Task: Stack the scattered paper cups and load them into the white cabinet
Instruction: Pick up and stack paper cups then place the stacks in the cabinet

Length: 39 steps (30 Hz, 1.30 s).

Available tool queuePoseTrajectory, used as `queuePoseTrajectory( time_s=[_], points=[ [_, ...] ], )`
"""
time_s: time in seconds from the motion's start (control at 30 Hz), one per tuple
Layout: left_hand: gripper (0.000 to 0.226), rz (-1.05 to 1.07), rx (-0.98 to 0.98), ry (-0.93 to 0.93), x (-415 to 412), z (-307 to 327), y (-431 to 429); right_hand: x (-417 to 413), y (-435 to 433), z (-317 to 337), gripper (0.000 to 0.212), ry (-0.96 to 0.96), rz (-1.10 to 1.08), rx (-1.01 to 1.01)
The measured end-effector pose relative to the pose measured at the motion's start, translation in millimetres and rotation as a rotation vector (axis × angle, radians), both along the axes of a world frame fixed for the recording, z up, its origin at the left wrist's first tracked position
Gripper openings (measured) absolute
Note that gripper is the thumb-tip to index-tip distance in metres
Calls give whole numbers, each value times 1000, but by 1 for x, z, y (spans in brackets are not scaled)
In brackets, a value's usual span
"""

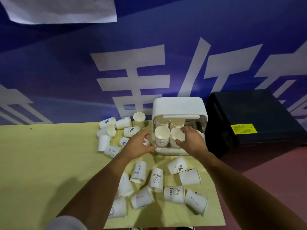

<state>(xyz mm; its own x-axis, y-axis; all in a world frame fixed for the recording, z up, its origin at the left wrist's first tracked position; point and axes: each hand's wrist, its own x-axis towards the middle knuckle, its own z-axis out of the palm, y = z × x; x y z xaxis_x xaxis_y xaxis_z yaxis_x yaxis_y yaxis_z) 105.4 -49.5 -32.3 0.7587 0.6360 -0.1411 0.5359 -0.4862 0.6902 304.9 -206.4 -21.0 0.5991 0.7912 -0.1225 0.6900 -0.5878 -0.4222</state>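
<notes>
The white cabinet [178, 106] stands at the table's far edge with its front open. Several stacks of paper cups stand inside it. My right hand [191, 141] grips the top of the right front stack [177, 134] from the side. The left front stack [162, 135] stands beside it. My left hand [138, 145] hovers just left of the cabinet, fingers curled loosely over a small cup [146, 142]; whether it holds that cup is unclear. Loose cups [123, 122] lie left of the cabinet, and more loose cups [174, 194] lie near me.
The yellow table [49, 163] ends at its right edge just past the cabinet. A large black box [249, 123] stands right of the cabinet on the reddish floor. A blue banner wall rises behind the table.
</notes>
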Motion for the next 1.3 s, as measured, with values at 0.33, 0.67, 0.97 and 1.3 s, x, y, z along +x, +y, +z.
queuePoseTrajectory(
  time_s=[0.33,0.67,0.97,1.3],
  points=[
    [58,138,-61,0,-91,-6,37,-79,56,0,59,-9,133,-1],
    [59,487,-79,33,-175,-21,48,-125,121,-17,58,24,401,-43],
    [56,474,-50,52,-187,-56,102,-143,169,-59,58,-62,420,-201],
    [59,461,-140,182,-160,-97,177,-143,201,-104,68,-190,475,-406]
  ],
)
